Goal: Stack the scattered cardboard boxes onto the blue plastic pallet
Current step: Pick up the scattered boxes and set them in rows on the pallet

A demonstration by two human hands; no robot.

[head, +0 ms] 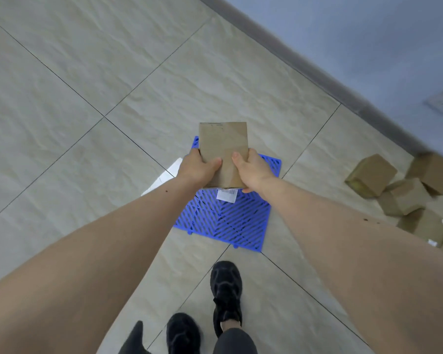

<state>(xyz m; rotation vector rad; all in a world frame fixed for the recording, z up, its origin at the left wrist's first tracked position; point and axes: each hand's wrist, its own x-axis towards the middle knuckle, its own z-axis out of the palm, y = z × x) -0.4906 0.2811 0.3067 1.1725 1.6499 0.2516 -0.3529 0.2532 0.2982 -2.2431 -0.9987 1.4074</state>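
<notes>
Right below you, at 6 o'clock, are your two black shoes (225, 297), standing on the pale floor tiles (62, 98). One shoe is a step ahead of the other.

Your two bare arms reach out from the bottom corners toward the middle.

Just past your shoes, in the middle, lies the blue plastic pallet (228, 221). It is flat on the floor and has lots of thin slots in it. Something flat and white (164, 177) peeks out from under your left arm, at the pallet's 9 o'clock side.

Above the pallet you hold one cardboard box (224, 146) with both hands. Your left hand (197, 167) grips the box on its 9 o'clock side. The thumb lies across the top and the fingers curl around the edge. Your right hand (251, 167) grips the 3 o'clock side the same way, thumb on top. The box covers the far part of the pallet. You cannot tell if the box touches the pallet or is in the air. A small white label (226, 194) shows just under the near edge of the box.

Over at 3 o'clock, well apart from the pallet, is a messy pile of brown boxes (406, 195) on the floor. Some lean on each other and some are tipped.

Farther off, from 12 o'clock down to 3 o'clock, runs the grey strip at the foot of the wall (368, 47). A white wall socket (442, 99) sits low on the wall near 2 o'clock.
</notes>
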